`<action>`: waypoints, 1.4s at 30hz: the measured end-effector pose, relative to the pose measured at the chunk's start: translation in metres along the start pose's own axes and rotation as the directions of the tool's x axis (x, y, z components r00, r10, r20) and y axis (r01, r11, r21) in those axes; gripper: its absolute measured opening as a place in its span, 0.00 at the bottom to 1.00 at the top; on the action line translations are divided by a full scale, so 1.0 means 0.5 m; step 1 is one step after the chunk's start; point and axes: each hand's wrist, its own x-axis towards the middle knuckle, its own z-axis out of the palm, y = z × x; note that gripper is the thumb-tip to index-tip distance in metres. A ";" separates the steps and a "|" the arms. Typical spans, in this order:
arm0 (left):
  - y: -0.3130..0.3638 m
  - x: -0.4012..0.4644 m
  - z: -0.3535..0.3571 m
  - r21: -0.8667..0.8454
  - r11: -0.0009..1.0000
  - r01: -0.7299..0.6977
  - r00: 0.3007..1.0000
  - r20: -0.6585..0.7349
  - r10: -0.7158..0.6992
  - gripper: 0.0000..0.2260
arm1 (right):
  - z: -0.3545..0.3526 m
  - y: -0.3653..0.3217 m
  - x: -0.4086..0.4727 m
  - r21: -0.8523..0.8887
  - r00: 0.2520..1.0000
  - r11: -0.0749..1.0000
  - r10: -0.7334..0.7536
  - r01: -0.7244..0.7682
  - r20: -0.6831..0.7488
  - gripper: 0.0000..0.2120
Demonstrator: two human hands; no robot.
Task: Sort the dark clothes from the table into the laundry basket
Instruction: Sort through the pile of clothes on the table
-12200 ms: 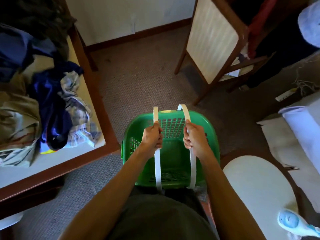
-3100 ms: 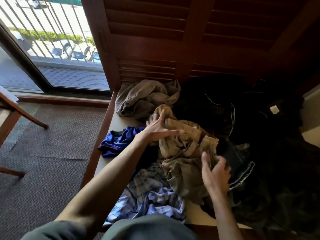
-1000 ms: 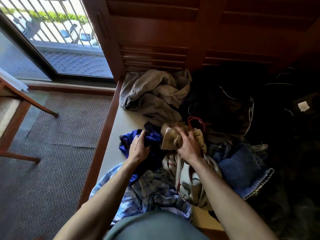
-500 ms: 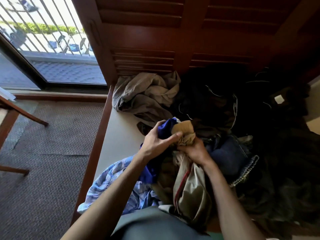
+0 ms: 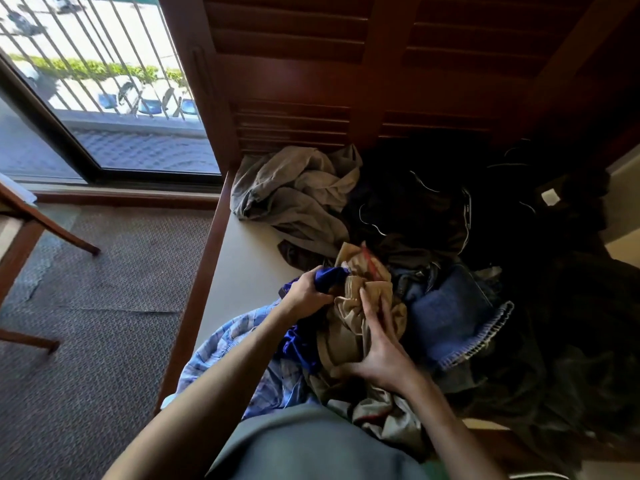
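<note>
A heap of clothes covers the table (image 5: 242, 271). My left hand (image 5: 306, 292) grips a royal-blue garment (image 5: 330, 277) bunched at the heap's near left. My right hand (image 5: 381, 344) lies on a tan garment (image 5: 356, 317) beside it, fingers stretched over the folds and the thumb tucked beneath. Blue jeans (image 5: 450, 313) lie to the right, and black clothes (image 5: 433, 206) fill the shadowed back right. A grey-khaki garment (image 5: 294, 195) sits at the back left. A sliver of the green laundry basket (image 5: 434, 471) shows at the bottom edge.
A light blue plaid shirt (image 5: 239, 355) hangs over the table's near left edge. A wooden louvred panel (image 5: 311, 81) stands behind the table. Carpet (image 5: 104, 306), a chair leg (image 5: 45, 226) and a glass door (image 5: 86, 116) are on the left.
My left hand has pulled the blue garment down and left, away from the tan one. My right hand has slid lower on the tan garment and its fingers have straightened.
</note>
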 end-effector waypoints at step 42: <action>0.591 -0.499 0.686 -0.426 0.693 -0.582 0.569 0.395 0.721 0.12 | -0.287 0.186 -0.906 0.541 0.020 0.750 0.579 0.381 -0.815 0.07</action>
